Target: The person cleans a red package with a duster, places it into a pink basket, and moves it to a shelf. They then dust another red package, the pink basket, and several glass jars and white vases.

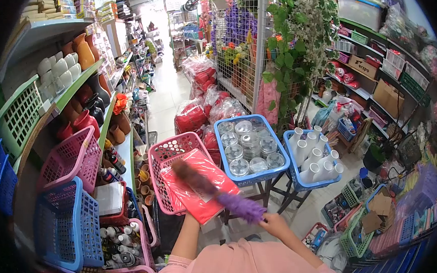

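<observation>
In the head view, my right hand is closed around the handle end of a fluffy duster, purple near the hand and brown toward its blurred tip. The duster lies across a flat red packet in shiny clear plastic. My left hand is at the packet's lower edge and supports it; its fingers are hidden underneath. Tilted, the packet rests partly over a pink basket with holes in its wall.
A blue basket of clear round containers and another blue basket of white vases stand on stools to the right. Shelves with pots and baskets line the left. Red bagged bundles sit ahead beside the aisle.
</observation>
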The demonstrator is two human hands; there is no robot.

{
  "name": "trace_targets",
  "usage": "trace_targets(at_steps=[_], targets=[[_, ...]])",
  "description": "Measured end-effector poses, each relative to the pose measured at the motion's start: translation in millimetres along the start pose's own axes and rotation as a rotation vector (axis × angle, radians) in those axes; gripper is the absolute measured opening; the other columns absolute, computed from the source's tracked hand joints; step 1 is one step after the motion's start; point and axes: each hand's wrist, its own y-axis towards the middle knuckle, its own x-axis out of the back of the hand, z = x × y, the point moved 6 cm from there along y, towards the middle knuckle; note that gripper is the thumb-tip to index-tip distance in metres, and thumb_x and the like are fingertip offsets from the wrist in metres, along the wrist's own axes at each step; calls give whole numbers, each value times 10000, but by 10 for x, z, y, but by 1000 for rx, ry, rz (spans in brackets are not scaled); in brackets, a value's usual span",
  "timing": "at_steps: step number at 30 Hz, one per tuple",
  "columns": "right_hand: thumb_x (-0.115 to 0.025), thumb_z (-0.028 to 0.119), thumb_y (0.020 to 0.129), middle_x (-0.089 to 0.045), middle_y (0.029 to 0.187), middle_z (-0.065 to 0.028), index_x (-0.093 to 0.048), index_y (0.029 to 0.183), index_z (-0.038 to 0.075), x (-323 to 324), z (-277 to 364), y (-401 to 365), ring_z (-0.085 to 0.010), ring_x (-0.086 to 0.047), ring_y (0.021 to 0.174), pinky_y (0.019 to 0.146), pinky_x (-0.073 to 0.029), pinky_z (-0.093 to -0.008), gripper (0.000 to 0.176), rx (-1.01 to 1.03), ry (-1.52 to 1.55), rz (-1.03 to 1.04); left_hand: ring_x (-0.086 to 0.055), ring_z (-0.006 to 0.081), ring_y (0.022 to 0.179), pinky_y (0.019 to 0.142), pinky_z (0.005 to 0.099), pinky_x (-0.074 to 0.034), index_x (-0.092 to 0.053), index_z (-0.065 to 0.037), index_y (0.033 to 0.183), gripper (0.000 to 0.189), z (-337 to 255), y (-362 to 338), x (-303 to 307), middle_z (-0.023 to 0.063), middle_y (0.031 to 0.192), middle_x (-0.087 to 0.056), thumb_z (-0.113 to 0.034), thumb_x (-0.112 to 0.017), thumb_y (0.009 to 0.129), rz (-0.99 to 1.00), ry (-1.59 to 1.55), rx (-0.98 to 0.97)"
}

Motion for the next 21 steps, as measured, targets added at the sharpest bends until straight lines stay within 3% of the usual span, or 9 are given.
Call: trace_targets(at_steps=[1, 3, 5, 8, 11, 12, 14, 18, 21], targets=[[-605, 381, 811, -655, 819, -198, -649, 953, 96, 3, -5, 4, -386, -630, 788, 684, -490, -482, 322, -4, 1, -4, -444, 283, 1254, 1024, 483, -377, -366, -112, 1368, 505, 75, -54, 61, 111, 1332, -501, -400, -413, 955, -1, 4, 6], [-606, 375, 801, -650, 808, -200, -643, 950, 91, -83, 135, -15, -384, -631, 783, 681, -492, -486, 323, 270, -133, 125, -444, 284, 1253, 1024, 484, -377, -364, -113, 1369, 506, 155, -175, 100, 111, 1331, -502, -400, -413, 955, -6, 10, 17], [-604, 375, 798, -648, 802, -199, -637, 953, 87, -27, 142, 56, -382, -632, 781, 680, -492, -491, 329, 269, -131, 99, -445, 285, 1253, 1023, 484, -377, -363, -113, 1370, 506, 158, -19, 65, 112, 1330, -503, -400, -414, 955, -13, 15, 24], [-605, 348, 814, -630, 775, -222, -630, 924, 45, 155, 59, 165, -418, -611, 754, 647, -478, -484, 323, 16, 14, -161, -446, 286, 1252, 1023, 485, -378, -361, -114, 1371, 507, -38, 377, -212, 112, 1328, -504, -400, -414, 955, -29, 20, 43], [-596, 368, 805, -648, 795, -206, -644, 930, 64, 264, 244, 160, -388, -631, 764, 684, -494, -489, 332, -65, 55, -203, -447, 286, 1251, 1023, 486, -378, -360, -115, 1372, 508, 38, 303, -143, 113, 1326, -506, -400, -414, 955, -42, 28, 51], [-596, 368, 805, -648, 795, -206, -644, 930, 64, 249, 262, 163, -388, -631, 764, 684, -494, -489, 332, -65, 56, -203, -447, 287, 1251, 1023, 486, -378, -359, -115, 1372, 508, 75, 301, -156, 113, 1325, -507, -400, -415, 955, -46, 31, 53], [-591, 368, 811, -647, 796, -217, -645, 932, 65, 151, 407, 158, -394, -631, 763, 692, -496, -490, 331, 148, -40, -92, -448, 287, 1250, 1023, 487, -378, -358, -116, 1373, 509, 88, 372, -177, 113, 1324, -508, -400, -415, 955, -57, 35, 58], [-589, 369, 808, -648, 800, -222, -643, 931, 53, 188, 451, 326, -402, -631, 770, 703, -496, -495, 343, 145, -137, -64, -450, 289, 1249, 1022, 488, -379, -355, -117, 1375, 510, 226, 329, -152, 114, 1322, -510, -400, -415, 955, -86, 43, 63], [-590, 369, 808, -646, 808, -234, -639, 931, 32, 292, 315, 446, -419, -625, 773, 695, -489, -499, 363, -59, -20, -222, -451, 290, 1248, 1022, 489, -379, -353, -118, 1376, 511, 247, 400, -284, 114, 1320, -512, -400, -416, 955, -107, 47, 61]])
